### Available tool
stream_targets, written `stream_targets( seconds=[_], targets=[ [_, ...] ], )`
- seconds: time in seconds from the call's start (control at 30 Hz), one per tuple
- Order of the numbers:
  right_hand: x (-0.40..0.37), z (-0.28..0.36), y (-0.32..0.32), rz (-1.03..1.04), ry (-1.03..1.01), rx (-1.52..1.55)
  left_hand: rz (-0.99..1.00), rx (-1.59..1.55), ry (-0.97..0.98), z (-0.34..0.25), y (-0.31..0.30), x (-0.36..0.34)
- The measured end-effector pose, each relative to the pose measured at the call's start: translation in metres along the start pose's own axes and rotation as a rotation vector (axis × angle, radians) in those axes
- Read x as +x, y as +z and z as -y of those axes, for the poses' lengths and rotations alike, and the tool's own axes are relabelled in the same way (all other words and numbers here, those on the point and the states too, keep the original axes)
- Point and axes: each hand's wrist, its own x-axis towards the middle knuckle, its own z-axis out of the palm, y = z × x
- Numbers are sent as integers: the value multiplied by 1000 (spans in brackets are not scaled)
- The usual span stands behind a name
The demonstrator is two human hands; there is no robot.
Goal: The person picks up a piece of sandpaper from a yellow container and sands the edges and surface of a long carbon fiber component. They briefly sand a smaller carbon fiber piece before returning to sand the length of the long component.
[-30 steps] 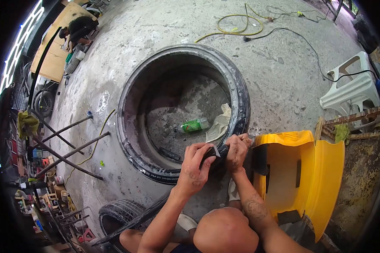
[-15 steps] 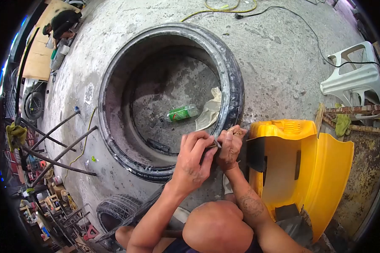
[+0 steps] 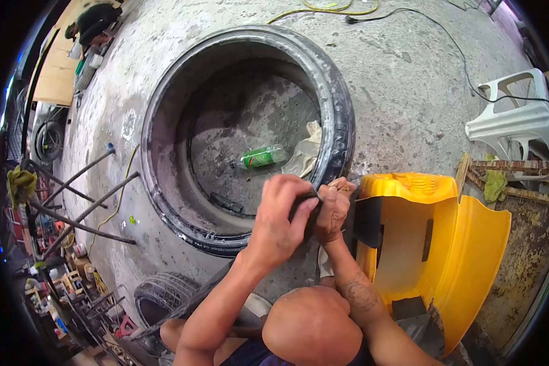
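My left hand [image 3: 280,210] is closed, its fingers and thumb pinching a small dark piece [image 3: 306,201] whose kind I cannot make out. Right beside it, my right hand [image 3: 333,210] is curled into a closed grip against the end of that piece; what lies inside its fingers is hidden. Both hands are at the near right rim of a large tire [image 3: 337,122] lying flat on the concrete floor. Within the tire's ring lie a green-labelled plastic bottle [image 3: 262,157], a pale cloth [image 3: 304,154] and a dark flat piece [image 3: 226,203].
A yellow plastic shell [image 3: 470,244] stands close on my right, with a white stool [image 3: 512,119] beyond it. Dark rods [image 3: 97,207] stick out on the left. Another tire [image 3: 165,296] lies near my left side. A person [image 3: 96,24] crouches at the far left.
My left hand has turned slightly, its fingers closing further over the dark piece. My right hand stays nearly in place. The whole view has shifted a little.
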Motion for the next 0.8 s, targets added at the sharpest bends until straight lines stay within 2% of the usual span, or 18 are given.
stream_targets(
  seconds=[0.03, 0.13, 0.2, 0.27, 0.33, 0.47, 0.53, 0.57, 0.6, 0.67, 0.73, 0.8],
  targets=[
    [3, 2, 2, -40, -6, 11, -77, -12, -71, 9, 2, -2],
    [6, 1, 7, -106, -26, 69, -165, -176, -573, -9, -24, -18],
    [5, 3, 5, -120, -7, 56, -168, -193, -585, -23, -19, -22],
    [1, -4, 2, -72, -14, 35, -140, 95, -222, -18, 9, -22],
    [0, -6, 2, -29, -19, 12, -155, 94, -132, -12, 34, -9],
    [9, -9, 7, -108, -88, 77, -104, 88, -171, -16, 27, -18],
    [4, -5, 3, -62, -43, 51, -72, 99, -206, -18, 27, -20],
    [-1, -6, 4, -30, 61, 103, -93, 73, -202, -19, 29, -13],
    [0, -7, 4, -27, 57, 100, -124, 41, -181, -20, 33, -5],
    [4, -7, 6, -94, -119, 78, -130, 59, -159, -20, 28, -20],
    [8, -6, 6, -120, -84, 116, -86, 83, -178, -23, 22, -26],
    [3, -4, -1, -14, -8, 95, -62, 94, -231, -18, 26, -18]
  ],
)
